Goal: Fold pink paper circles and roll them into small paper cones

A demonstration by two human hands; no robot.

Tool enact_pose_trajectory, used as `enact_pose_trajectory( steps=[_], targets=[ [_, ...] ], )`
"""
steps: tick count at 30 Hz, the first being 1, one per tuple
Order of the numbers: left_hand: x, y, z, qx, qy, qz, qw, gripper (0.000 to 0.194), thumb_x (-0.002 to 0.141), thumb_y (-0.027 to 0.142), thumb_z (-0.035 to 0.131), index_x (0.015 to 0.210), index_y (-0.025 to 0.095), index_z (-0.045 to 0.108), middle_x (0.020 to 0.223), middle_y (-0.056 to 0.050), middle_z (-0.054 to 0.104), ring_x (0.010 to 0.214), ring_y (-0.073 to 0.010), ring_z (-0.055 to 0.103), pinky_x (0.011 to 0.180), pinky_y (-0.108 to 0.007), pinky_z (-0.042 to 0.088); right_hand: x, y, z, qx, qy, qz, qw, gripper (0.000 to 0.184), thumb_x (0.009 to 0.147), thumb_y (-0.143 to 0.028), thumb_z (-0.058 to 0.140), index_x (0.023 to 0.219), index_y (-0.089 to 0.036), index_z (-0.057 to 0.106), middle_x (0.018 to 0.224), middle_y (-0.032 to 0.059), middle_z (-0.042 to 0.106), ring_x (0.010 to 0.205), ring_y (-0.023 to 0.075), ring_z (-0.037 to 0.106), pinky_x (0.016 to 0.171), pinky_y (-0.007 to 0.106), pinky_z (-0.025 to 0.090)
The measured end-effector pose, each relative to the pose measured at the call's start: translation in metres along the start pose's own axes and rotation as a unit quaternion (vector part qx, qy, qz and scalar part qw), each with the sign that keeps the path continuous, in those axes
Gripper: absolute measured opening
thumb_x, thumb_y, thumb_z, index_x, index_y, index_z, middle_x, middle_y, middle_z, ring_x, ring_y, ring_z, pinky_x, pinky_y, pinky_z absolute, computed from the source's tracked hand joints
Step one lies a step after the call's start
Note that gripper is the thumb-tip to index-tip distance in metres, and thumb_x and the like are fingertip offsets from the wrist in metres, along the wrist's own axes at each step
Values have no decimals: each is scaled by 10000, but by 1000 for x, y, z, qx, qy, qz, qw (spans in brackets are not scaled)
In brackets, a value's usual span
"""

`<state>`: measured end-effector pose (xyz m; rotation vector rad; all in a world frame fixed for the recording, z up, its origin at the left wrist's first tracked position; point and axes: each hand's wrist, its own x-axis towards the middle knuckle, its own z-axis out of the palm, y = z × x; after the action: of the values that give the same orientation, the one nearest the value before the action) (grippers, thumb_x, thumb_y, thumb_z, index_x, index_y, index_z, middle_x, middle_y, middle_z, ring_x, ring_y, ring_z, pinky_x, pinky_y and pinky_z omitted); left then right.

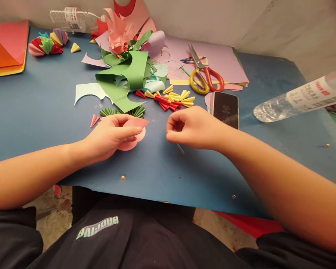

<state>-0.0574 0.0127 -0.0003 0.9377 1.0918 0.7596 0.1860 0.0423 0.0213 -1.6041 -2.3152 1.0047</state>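
My left hand [110, 136] rests on the blue table [44, 112], fingers closed round a round piece of pink paper [134, 132] that sticks out past the fingertips. A little to its right, my right hand [190, 127] is curled into a loose fist, thumb against the fingers; a thin pale stick [180, 148] shows just under it, and I cannot make out whether the hand holds it. Just beyond the left hand lie green pleated paper fans [123, 111].
Green paper scraps [123, 78], pink paper flower [119, 33], small red and yellow paper cones [173, 99], scissors [203, 74], a phone [224, 109], a lying plastic bottle [299, 97], a second bottle [72, 18], folded fans [46, 43], stacked coloured sheets [5, 48].
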Motion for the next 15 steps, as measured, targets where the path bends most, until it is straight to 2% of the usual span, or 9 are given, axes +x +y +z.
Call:
enact_pose_trajectory(
  steps=[1, 2, 4, 7, 9, 12, 15],
  targets=[
    [-1, 1, 1, -3, 2, -5, 1000, 222, 791, 313, 903, 922, 171, 793, 749, -3, 607, 696, -116, 558, 601, -233, 423, -2, -2, 4, 141, 10, -5, 990, 85, 710, -168, 682, 650, -212, 640, 536, -9, 655, 471, 153, 575, 493, 290, 415],
    [-2, 2, 1, -5, -2, -9, 1000, 201, 807, 321, 889, 897, 172, 788, 718, 4, 571, 665, -110, 524, 577, -234, 396, -4, -5, 9, 265, 24, -15, 964, 69, 734, -201, 692, 680, -215, 651, 532, -11, 659, 423, 142, 542, 444, 285, 391],
    [-3, 5, 4, -10, -20, -7, 1000, 192, 812, 325, 884, 837, 171, 772, 678, 11, 529, 610, -102, 458, 535, -244, 330, -4, -9, 22, 415, 70, -58, 905, 107, 759, -238, 747, 696, -210, 665, 578, 0, 691, 408, 124, 534, 405, 269, 367],
    [-4, 8, 6, -5, -66, -1, 998, 221, 824, 349, 875, 796, 166, 754, 663, 11, 528, 576, -91, 407, 516, -257, 261, 3, -10, 42, 500, 92, -73, 858, 151, 753, -238, 823, 712, -191, 685, 623, 2, 714, 425, 105, 553, 405, 244, 374],
    [-5, 7, 6, 17, -72, 0, 997, 249, 836, 375, 867, 798, 161, 746, 695, 6, 561, 596, -87, 441, 526, -249, 287, 10, -9, 52, 536, 104, -78, 834, 236, 741, -292, 878, 705, -184, 671, 614, -10, 704, 406, 80, 522, 414, 231, 379],
    [-6, 6, 7, 51, -45, -9, 998, 305, 800, 418, 899, 857, 156, 755, 801, -23, 665, 698, -112, 584, 584, -226, 408, 18, -5, 61, 583, 106, -59, 803, 332, 674, -360, 944, 716, -192, 661, 604, -33, 673, 428, 77, 507, 397, 213, 362],
    [-6, 5, 7, 67, -14, -27, 997, 361, 756, 433, 935, 920, 155, 775, 844, -44, 732, 759, -139, 667, 632, -215, 489, 19, 0, 64, 597, 91, -46, 796, 338, 676, -375, 963, 747, -194, 687, 639, -37, 673, 455, 79, 527, 393, 208, 374]
  ],
)
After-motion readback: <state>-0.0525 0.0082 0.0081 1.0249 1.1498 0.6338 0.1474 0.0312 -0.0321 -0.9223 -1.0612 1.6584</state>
